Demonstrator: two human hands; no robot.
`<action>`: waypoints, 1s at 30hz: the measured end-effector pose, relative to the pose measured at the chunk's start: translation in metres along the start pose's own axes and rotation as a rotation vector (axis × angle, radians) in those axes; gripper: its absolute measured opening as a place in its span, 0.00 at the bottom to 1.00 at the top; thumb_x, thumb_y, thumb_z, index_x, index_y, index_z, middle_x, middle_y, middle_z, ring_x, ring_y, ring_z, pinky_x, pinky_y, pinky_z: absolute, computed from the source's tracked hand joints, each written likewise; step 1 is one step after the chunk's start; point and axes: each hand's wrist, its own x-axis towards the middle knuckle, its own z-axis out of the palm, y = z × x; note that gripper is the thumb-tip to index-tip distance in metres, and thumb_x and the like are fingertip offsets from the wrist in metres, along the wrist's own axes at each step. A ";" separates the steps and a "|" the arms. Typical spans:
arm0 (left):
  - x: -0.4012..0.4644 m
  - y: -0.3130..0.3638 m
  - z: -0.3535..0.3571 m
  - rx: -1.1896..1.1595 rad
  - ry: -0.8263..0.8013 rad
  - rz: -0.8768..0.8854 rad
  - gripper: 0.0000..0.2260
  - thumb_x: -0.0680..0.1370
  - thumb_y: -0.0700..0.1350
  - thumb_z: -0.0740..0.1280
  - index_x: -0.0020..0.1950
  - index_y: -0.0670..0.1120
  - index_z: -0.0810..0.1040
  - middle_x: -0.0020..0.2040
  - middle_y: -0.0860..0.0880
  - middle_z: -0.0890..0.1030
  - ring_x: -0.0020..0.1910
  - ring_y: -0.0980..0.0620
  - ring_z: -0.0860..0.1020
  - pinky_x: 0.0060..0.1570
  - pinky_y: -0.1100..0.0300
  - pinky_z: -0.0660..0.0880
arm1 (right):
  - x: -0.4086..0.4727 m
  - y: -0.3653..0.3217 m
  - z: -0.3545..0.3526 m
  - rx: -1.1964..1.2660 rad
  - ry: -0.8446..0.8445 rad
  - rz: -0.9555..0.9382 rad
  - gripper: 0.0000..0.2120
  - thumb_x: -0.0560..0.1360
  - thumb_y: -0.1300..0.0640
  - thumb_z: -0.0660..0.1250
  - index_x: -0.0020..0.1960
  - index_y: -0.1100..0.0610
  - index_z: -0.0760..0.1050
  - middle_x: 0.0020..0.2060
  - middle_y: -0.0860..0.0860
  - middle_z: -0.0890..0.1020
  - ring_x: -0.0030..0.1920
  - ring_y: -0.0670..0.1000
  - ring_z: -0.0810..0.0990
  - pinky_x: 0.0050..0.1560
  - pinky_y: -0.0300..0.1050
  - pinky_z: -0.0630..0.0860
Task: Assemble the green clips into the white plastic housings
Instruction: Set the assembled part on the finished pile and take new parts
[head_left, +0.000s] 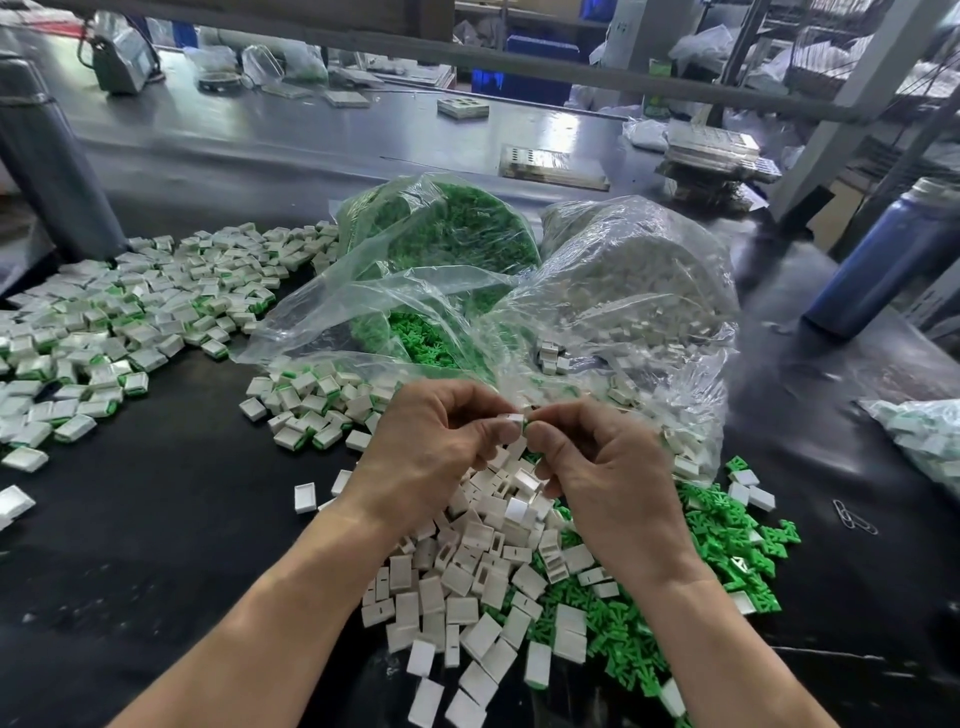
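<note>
Glossy black worktable (156, 519), crinkled clear bags, boxy white housings heaped, left hand (431, 447) pinching a white housing (511, 419), right hand (602, 467) pinching a green clip (526, 427) against it

A white housing (510, 419) is pinched by the left hand (431, 447) and a green clip (526, 427) by the right hand (608, 467), the two touching. Loose housings (467, 587) and clips (727, 545) are heaped beneath; finished pieces (130, 301) are spread at ten o'clock on the desk (156, 545).
</note>
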 end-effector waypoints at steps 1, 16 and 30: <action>0.000 0.000 0.000 0.025 0.003 0.014 0.03 0.76 0.38 0.76 0.48 0.45 0.86 0.38 0.49 0.85 0.35 0.53 0.81 0.38 0.59 0.81 | 0.000 0.000 0.000 -0.047 0.001 -0.015 0.08 0.79 0.61 0.73 0.49 0.48 0.83 0.38 0.46 0.85 0.36 0.48 0.84 0.36 0.46 0.83; -0.001 -0.001 -0.001 0.026 0.008 0.061 0.09 0.76 0.30 0.73 0.45 0.44 0.87 0.36 0.49 0.86 0.33 0.53 0.82 0.36 0.62 0.81 | -0.003 -0.007 0.007 -0.242 0.067 -0.124 0.06 0.78 0.65 0.73 0.49 0.56 0.84 0.35 0.43 0.82 0.35 0.44 0.81 0.36 0.36 0.77; 0.003 -0.005 0.005 -0.092 0.057 0.030 0.05 0.76 0.32 0.74 0.46 0.41 0.87 0.37 0.44 0.86 0.33 0.49 0.82 0.36 0.60 0.81 | -0.001 -0.004 0.015 0.346 0.106 0.087 0.11 0.78 0.70 0.71 0.42 0.57 0.86 0.34 0.59 0.85 0.30 0.55 0.82 0.32 0.45 0.82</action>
